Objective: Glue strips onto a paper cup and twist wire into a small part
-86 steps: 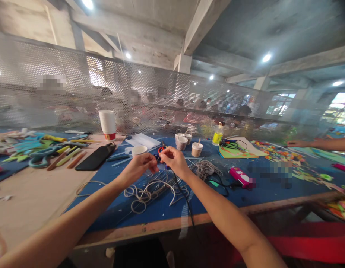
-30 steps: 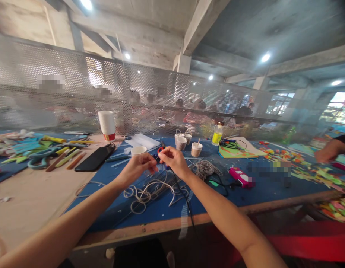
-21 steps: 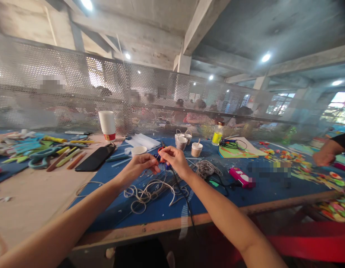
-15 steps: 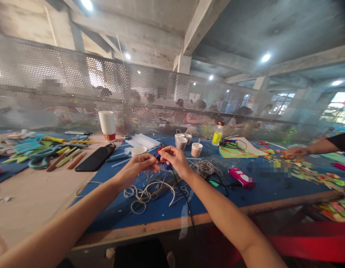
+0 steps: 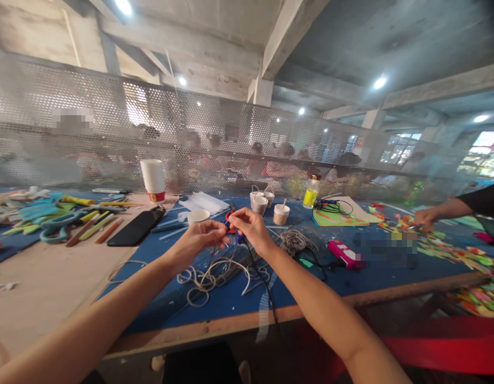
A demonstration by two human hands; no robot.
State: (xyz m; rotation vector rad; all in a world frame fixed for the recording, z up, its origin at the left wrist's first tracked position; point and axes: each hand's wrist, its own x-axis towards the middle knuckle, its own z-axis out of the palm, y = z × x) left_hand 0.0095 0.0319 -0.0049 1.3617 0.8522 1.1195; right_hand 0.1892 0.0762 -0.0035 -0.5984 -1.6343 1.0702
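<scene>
Over the blue work mat, my left hand (image 5: 201, 234) is closed in a pinch, its fingertips almost meeting those of my right hand (image 5: 249, 226). My right hand is pinched too, and whatever small thing lies between the fingers is hidden. A blue piece (image 5: 240, 236) and a bit of orange-red show beside and behind the right fingers; their kind is unclear. From just below the right hand a black cord (image 5: 258, 272) runs down over the table edge. Loops of pale cord (image 5: 209, 277) lie under both hands, with a coiled bundle of cord (image 5: 295, 242) to the right.
Left are a black phone (image 5: 137, 226), blue-handled scissors (image 5: 61, 226) and stacked paper cups (image 5: 153, 178). Behind my hands stand a white cup (image 5: 199, 215) and small pots (image 5: 281, 214). Right are a yellow-labelled bottle (image 5: 311, 193), a pink device (image 5: 345, 254) and another person's hand (image 5: 429, 214) over colourful scraps.
My left fingertips have shifted slightly toward the right hand, which stays almost still. At the right, the other person's hand and dark sleeve have moved a little.
</scene>
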